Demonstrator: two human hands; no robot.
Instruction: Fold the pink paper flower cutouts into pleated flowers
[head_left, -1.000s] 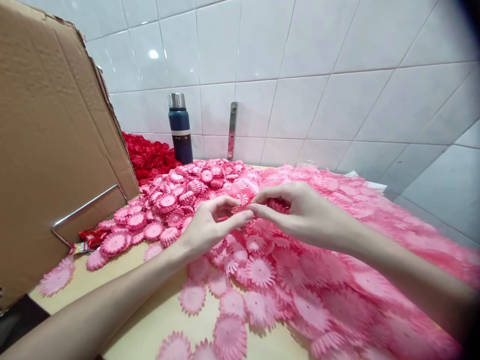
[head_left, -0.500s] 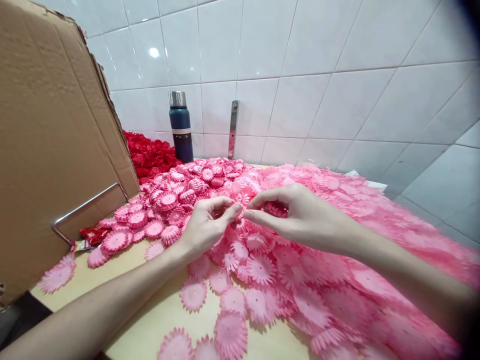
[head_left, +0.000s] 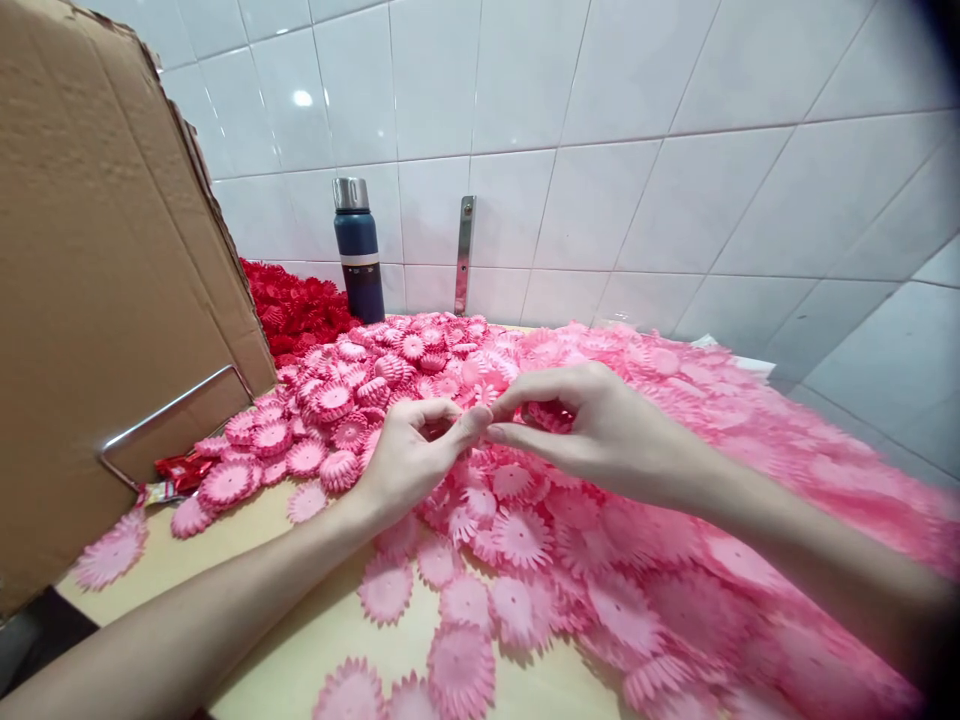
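My left hand (head_left: 420,450) and my right hand (head_left: 592,425) meet fingertip to fingertip over a big heap of pink petal discs (head_left: 523,537). Thumb and fingers of each are pinched together. A small pink petal disc (head_left: 484,394) shows at the fingertips, mostly covered by them. Left of the hands lie curled pink petal discs (head_left: 334,398) with darker notched edges. Flatter, paler ones spread under and beyond my right forearm.
A large cardboard box (head_left: 112,280) with a metal wire handle (head_left: 169,408) stands at left. Behind are a dark blue bottle (head_left: 358,255), a red petal heap (head_left: 296,305) and a metal strip (head_left: 465,255) by the tiled wall. A red wrapper (head_left: 182,470) lies beside the box.
The fingertips of both hands have drawn slightly closer together at the pinch. The view has shifted a little; the heaps look the same.
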